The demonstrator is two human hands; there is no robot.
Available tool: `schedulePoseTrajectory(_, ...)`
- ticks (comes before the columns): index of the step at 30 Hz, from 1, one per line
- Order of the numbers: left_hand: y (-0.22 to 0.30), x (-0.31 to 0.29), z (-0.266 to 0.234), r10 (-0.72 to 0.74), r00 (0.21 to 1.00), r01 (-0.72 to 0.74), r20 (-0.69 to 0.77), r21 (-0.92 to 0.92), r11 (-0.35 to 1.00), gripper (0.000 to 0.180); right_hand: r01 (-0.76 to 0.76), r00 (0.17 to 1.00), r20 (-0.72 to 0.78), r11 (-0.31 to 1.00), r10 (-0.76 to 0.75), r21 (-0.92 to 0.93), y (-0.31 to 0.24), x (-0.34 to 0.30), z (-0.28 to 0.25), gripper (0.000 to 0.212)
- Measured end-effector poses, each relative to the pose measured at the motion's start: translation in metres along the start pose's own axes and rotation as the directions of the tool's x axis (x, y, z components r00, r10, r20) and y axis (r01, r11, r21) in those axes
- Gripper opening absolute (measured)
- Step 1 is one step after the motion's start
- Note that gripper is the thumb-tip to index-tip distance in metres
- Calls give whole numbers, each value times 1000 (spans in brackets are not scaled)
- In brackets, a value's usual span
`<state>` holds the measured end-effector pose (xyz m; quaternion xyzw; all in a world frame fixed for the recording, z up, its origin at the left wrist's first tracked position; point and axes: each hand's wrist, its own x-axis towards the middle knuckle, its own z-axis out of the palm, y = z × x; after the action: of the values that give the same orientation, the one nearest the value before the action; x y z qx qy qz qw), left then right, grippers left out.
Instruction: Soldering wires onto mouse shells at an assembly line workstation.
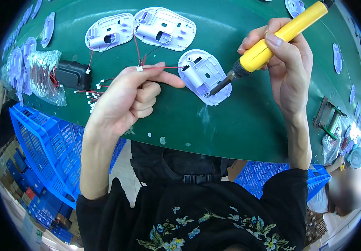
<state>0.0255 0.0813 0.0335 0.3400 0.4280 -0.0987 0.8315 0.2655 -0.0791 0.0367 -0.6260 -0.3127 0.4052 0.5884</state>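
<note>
My right hand (291, 56) grips a yellow soldering iron (268, 48) like a pen. Its dark tip comes down on the lower edge of a pale oval plastic shell (205, 77), beside a small metal contact. From the left, my left hand (132, 90) reaches in with its index finger stretched against the shell's side and its other fingers curled. A red wire (168, 67) runs from that hand to the shell's upper left, and a small white connector (139, 68) shows at the thumb. Two similar shells (163, 29) (110, 31) with red and black wires lie beyond.
Loose wired connectors (92, 98) lie left of my left hand, near a black case (75, 74) and a clear bag of connectors (46, 77). Blue crates (55, 146) stand below the green table (247, 129). A metal stand (329, 117) sits at right; a co-worker is beyond.
</note>
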Motion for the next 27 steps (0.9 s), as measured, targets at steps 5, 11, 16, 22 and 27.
schedulePoseTrajectory(5,8,2,10,-72,994,73,-79,4,997,47,5,1000,6,998,-5,61,4,1,2,20)
schedulePoseTrajectory(11,9,1,3,-75,997,76,16,-86,993,46,42,999,32,996,-44,75,5,2,-1,20)
schedulePoseTrajectory(16,7,0,1,-41,998,46,44,-102,994,30,53,997,47,996,-56,69,5,3,-1,19)
schedulePoseTrajectory(22,-16,-4,20,601,740,-210,-303,744,634,32,22,999,37,998,-24,65,7,2,-2,20)
schedulePoseTrajectory(27,-24,-8,25,445,840,-171,-310,628,759,26,47,998,44,998,-49,50,6,1,-4,20)
